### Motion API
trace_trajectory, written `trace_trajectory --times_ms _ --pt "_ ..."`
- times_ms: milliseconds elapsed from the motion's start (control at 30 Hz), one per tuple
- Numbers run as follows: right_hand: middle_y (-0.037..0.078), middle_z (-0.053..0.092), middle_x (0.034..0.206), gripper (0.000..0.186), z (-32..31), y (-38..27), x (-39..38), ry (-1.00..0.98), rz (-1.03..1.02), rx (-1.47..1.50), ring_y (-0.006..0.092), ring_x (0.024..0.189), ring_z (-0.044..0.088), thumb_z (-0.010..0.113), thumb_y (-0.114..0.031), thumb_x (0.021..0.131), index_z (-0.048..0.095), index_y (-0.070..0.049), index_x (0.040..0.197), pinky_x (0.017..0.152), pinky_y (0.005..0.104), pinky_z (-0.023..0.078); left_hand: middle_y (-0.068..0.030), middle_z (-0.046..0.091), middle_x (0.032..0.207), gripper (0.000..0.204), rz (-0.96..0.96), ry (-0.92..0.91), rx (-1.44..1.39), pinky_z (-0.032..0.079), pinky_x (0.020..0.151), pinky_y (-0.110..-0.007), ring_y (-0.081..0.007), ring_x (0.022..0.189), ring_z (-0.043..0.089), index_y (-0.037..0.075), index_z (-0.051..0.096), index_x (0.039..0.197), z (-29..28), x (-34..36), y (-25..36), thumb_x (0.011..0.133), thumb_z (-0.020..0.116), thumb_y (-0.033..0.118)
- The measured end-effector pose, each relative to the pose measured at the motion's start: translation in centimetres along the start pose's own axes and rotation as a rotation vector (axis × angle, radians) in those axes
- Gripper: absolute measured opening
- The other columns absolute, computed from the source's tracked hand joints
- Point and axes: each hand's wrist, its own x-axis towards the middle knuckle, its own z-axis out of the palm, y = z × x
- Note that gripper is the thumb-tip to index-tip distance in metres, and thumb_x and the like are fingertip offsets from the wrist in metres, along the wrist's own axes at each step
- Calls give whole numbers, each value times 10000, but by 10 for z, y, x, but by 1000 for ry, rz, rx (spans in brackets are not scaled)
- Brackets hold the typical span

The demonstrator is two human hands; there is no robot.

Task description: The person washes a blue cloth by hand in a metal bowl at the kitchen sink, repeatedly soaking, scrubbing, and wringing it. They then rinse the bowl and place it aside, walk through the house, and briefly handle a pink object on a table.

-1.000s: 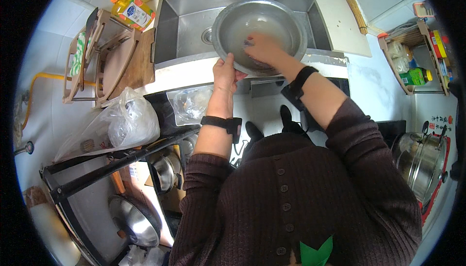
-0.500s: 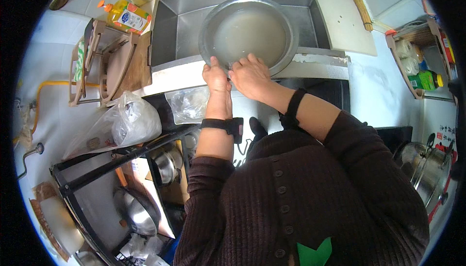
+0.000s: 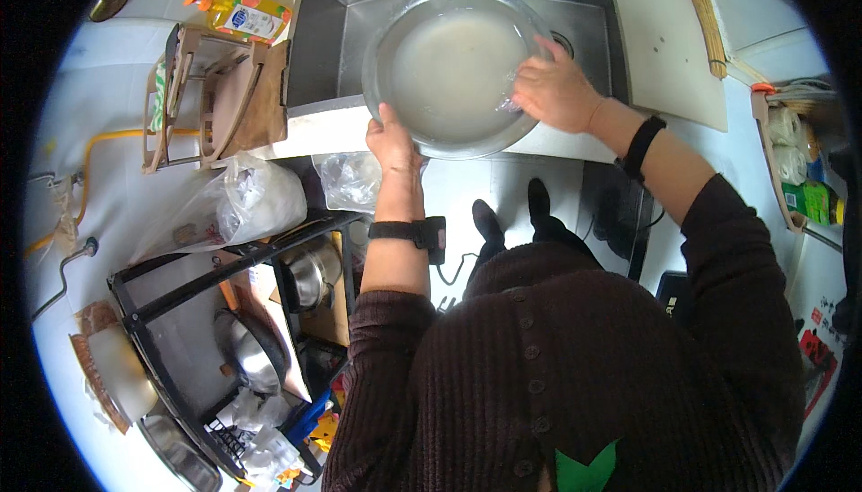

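Observation:
A wide metal basin [image 3: 395, 39] of cloudy, whitish water rests across the sink's front edge, partly over the counter. My left hand [image 3: 391, 140] grips its near left rim, thumb on top. At the right rim my right hand [image 3: 555, 88] is closed, slightly blurred, with its fingers curled toward the inside wall. Under those fingertips a clear, glinting patch [image 3: 510, 97] shows; whether it is thin plastic or splashed water I cannot tell.
A double metal sink [image 3: 319, 43] lies behind the basin. A white board [image 3: 669, 52] covers its right side. To the left stand a yellow bottle [image 3: 242, 18], a rack [image 3: 235, 101] and a filled plastic bag [image 3: 260, 200]. Below is a black shelf [image 3: 135, 321] with pans.
My right hand has moved from the near rim, beside my left hand, to the basin's right rim. The basin sits slightly nearer me. My left hand still holds the near left rim.

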Motion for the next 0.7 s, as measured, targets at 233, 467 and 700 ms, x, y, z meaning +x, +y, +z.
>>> trace_trajectory --times_ms 233,467,700 --pt "26 644 991 154 -5 85 49 -264 -154 -11 200 1243 470 580 -220 889 663 -90 899 1164 540 153 -94 634 878 264 -23 -4 165 495 648 -309 -158 748 588 -12 558 956 -12 11 -5 990 531 249" --pt "57 616 1213 297 10 100 78 -272 -121 -47 221 1359 368 635 -205 837 665 -78 1104 1175 531 147 -65 625 841 265 87 -37 53 487 581 -308 -152 705 582 17 552 958 -3 14 -1 984 545 280" --pt "78 660 1084 267 -16 40 30 -297 105 57 266 1272 458 657 -204 770 687 -58 993 1158 514 182 -72 626 820 239 28 -20 67 464 586 -268 -130 683 563 18 518 899 -2 16 6 985 554 239"
